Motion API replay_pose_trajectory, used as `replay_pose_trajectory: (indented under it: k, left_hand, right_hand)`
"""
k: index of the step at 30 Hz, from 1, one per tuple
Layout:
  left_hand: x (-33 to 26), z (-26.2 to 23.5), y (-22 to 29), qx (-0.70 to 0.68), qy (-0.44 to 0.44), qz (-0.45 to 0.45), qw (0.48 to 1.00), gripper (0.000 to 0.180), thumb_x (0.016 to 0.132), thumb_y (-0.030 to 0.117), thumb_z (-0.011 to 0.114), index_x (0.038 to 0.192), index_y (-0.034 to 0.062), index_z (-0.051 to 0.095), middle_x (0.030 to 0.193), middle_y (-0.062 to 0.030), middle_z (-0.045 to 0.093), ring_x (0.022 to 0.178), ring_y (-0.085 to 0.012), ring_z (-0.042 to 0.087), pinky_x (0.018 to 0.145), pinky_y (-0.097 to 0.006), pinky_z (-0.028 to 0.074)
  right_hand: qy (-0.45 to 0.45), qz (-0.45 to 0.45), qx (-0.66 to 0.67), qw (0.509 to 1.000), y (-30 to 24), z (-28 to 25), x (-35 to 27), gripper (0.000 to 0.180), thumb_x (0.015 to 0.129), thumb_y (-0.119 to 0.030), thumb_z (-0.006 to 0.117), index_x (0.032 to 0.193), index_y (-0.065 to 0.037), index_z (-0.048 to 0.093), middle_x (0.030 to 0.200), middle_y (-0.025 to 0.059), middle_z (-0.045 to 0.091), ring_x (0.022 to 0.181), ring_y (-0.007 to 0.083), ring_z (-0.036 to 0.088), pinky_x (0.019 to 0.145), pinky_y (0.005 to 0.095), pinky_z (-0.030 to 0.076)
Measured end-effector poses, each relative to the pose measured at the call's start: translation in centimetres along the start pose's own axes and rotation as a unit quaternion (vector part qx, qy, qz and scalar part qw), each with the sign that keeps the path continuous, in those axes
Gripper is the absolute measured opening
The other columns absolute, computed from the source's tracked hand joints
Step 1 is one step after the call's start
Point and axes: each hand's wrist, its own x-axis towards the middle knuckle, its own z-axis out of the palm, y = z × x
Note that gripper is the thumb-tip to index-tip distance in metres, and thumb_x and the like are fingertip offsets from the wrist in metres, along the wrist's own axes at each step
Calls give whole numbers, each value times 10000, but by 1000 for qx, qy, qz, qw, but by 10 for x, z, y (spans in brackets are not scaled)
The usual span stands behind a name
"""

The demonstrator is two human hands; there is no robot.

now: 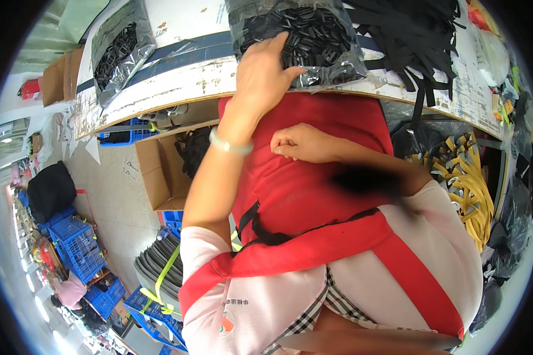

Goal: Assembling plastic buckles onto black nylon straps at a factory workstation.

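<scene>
The left hand (263,74), with a pale ring-shaped bangle (231,144) at its wrist, lay at 12 o'clock over the near left part of a clear plastic bag (337,76) filled with small black plastic buckle-like pieces (320,41). The bag sat on the scuffed white desk (189,77), close to its near edge. That hand was open, palm down, its thumb standing apart from the forefinger. The fingertips reached the pieces; whether one had been taken up beneath the palm could not be told.

The right hand (305,142) was found just below, also near 12 o'clock, in front of the red cloth apron (308,207). Its fingers were curled into a loose fist, with no item visible in it.

A second clear bag of black pieces (121,56) lay at between 10 and 11 o'clock on the desk. Loose flat black fabric straps (408,41) were heaped at between 1 and 2 o'clock, some hanging over the edge. A bundle of yellow flat webbing (471,189) was noted at 3 o'clock, below desk level.

In this inspector's judgement, the step in hand was reaching into the supply of pieces. The next move appeared to call for a fingertip pinch on a single piece, separating it from its tangled neighbours without dragging the thin bag toward the edge.
</scene>
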Motion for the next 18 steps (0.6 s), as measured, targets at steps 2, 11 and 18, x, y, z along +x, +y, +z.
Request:
replay_pose_trajectory:
  k: [2, 11, 18]
  left_hand:
    - [25, 22, -1, 51, -49, -23, 997, 722, 714, 347, 785, 1324, 82, 502, 1228, -199, 567, 1123, -351, 555, 930, -404, 452]
    - [47, 65, -17, -44, -35, -31, 998, 439, 706, 148, 711, 1131, 98, 616, 1034, -182, 614, 905, -346, 627, 810, -391, 496]
    - [70, 50, -38, -520, -87, -255, 811, 291, 762, 45, 705, 1046, 21, 645, 802, -51, 652, 636, -119, 619, 450, -251, 475]
  right_hand:
    - [-9, -11, -55, 998, -4, -5, -3, 108, 874, -131, 566, 876, -30, 604, 695, 43, 608, 609, 122, 572, 578, 296, 464]
    - [17, 34, -27, 999, 3, -22, -2, 145, 867, -160, 587, 893, -20, 618, 705, 78, 630, 639, 146, 596, 616, 325, 466]
    - [3, 22, -23, 999, 2, -23, -1, 145, 872, -156, 583, 896, -18, 619, 715, 79, 640, 638, 152, 618, 615, 322, 480]
